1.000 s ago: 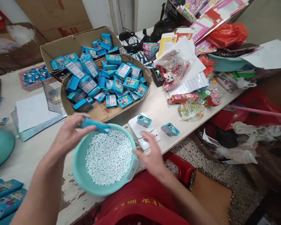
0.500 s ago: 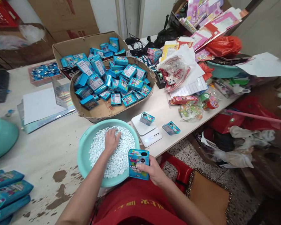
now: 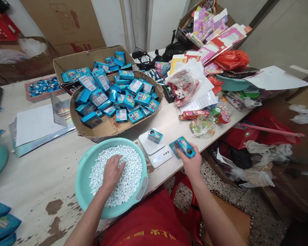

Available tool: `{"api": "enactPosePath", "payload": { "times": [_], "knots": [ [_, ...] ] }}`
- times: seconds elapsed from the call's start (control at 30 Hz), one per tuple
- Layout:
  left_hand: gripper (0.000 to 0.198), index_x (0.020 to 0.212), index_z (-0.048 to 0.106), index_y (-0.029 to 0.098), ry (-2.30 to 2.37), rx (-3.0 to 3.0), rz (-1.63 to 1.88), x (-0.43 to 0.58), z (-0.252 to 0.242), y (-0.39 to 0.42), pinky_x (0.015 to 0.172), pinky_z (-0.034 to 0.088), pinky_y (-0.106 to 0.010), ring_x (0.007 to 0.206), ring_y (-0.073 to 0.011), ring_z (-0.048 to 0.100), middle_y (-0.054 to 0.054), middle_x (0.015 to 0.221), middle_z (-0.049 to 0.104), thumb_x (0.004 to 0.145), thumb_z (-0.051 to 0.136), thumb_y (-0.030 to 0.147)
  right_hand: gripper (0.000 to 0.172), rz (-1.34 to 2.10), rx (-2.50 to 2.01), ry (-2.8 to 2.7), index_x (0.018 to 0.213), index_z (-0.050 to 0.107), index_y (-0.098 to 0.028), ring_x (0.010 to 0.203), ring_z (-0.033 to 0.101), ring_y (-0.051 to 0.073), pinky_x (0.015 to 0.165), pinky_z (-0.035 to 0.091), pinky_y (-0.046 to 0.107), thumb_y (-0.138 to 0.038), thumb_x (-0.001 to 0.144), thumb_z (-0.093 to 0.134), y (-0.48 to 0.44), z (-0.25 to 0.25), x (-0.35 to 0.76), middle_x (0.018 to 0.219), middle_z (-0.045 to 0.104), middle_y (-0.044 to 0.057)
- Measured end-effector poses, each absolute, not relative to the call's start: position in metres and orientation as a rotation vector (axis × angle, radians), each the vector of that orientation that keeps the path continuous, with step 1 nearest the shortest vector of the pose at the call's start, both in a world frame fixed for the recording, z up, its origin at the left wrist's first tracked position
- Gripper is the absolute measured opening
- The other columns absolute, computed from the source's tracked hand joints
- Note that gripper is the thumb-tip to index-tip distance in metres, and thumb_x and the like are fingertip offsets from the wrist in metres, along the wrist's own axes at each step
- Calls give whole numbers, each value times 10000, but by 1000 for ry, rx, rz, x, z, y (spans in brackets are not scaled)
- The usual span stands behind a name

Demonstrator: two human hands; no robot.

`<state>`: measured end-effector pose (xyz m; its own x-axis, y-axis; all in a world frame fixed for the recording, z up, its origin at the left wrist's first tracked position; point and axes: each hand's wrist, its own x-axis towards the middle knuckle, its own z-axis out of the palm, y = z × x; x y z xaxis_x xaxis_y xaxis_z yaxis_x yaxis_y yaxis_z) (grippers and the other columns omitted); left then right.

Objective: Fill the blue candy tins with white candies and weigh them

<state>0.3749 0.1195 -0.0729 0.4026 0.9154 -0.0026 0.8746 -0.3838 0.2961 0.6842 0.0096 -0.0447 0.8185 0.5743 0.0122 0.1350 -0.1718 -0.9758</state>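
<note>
My left hand (image 3: 113, 172) lies on small white candies (image 3: 129, 164) in a turquoise basin (image 3: 80, 191), its fingers apart and slightly bent. To the right, my right hand (image 3: 191, 159) grips a blue candy tin (image 3: 178, 145) at the table edge, tilted and somewhat blurred, a dark round spot on its end. Another blue tin (image 3: 155, 135) rests on the white digital scale (image 3: 159, 157) between my hands. Whether a further tin lies beneath the held one, I cannot tell.
Behind the basin, a cardboard box (image 3: 106, 130) holds many blue tins. Stacked blue boxes (image 3: 3, 223) stand at lower left. Papers (image 3: 36, 123) and a tray of shiny blue pieces (image 3: 42, 89) lie at left; wrappers (image 3: 201, 128) clutter the right. A red stool (image 3: 192, 205) is below.
My right hand has carried the tin from beside the basin rightward, to where another tin lay on the table. My left hand stays among the candies. The view has shifted slightly.
</note>
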Motion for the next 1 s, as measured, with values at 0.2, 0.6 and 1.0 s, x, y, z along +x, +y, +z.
{"api": "enactPosePath", "payload": {
  "times": [0.2, 0.6, 1.0],
  "knots": [
    [316, 1059, 607, 169, 1501, 2477, 477, 385, -82, 127, 943, 417, -452, 1071, -294, 553, -126, 1091, 638, 909, 430, 384, 327, 496, -2206, -843, 927, 629, -183, 789, 613, 208, 712, 450, 299, -282, 628, 718, 127, -62, 763, 829, 676, 37],
    [313, 1003, 638, 181, 1564, 2276, 580, 377, -79, 122, 933, 450, -420, 1028, -270, 590, -113, 1047, 659, 889, 462, 413, 562, 328, -2161, -1057, 1141, 548, -129, 1234, 451, 353, 1008, 358, 476, -406, 683, 719, 114, -79, 777, 1268, 529, 214],
    [434, 948, 654, 194, 1487, 991, 989, 415, -35, 116, 829, 480, -366, 893, -238, 643, -97, 989, 687, 708, 656, 555, 351, 424, -1591, -1215, 931, 607, -203, 869, 602, 225, 795, 480, 385, -471, 724, 702, 98, -37, 648, 902, 634, 50]
  ]
}}
